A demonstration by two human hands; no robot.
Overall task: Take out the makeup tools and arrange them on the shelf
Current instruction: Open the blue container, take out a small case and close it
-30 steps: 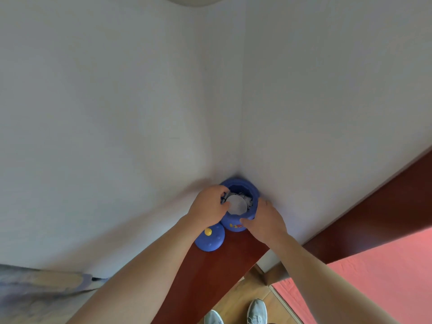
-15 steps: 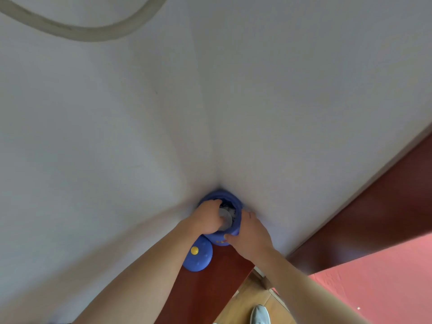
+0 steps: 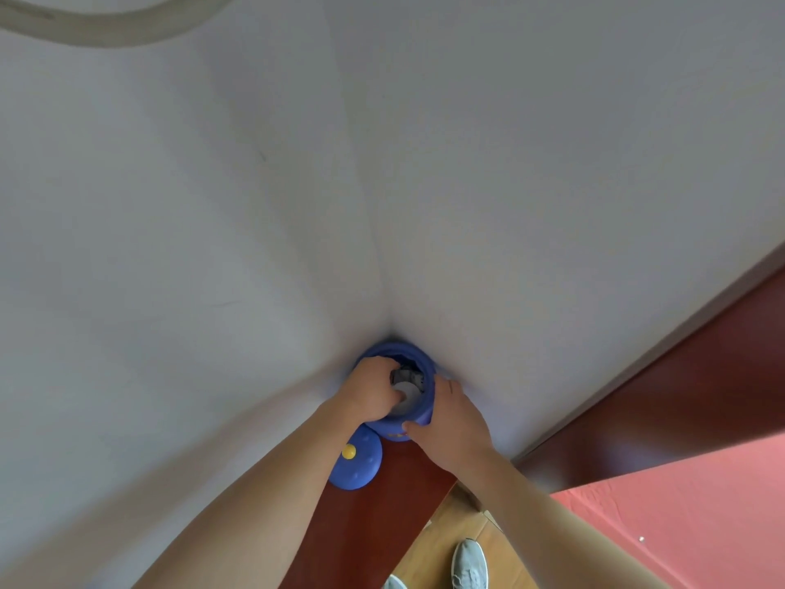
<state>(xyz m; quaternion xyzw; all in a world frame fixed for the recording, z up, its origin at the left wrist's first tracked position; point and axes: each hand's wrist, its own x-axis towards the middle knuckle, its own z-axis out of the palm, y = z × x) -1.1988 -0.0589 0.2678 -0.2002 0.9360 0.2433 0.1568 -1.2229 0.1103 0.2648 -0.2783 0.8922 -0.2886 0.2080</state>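
Fingers of the left hand (image 3: 369, 393) are curled round a grey tool (image 3: 405, 397) inside the blue jar (image 3: 418, 361), which is gripped by the right hand (image 3: 454, 427) on the shelf (image 3: 403, 482), its lid (image 3: 357, 471) laid alongside.

A: Where does the camera sit?
B: On the person's head, wide-angle, facing forward and steeply down into the wall corner (image 3: 384, 291)
A: How near?
B: Close above the left hand (image 3: 371, 391) and right hand (image 3: 450, 423), forearms entering from the bottom edge
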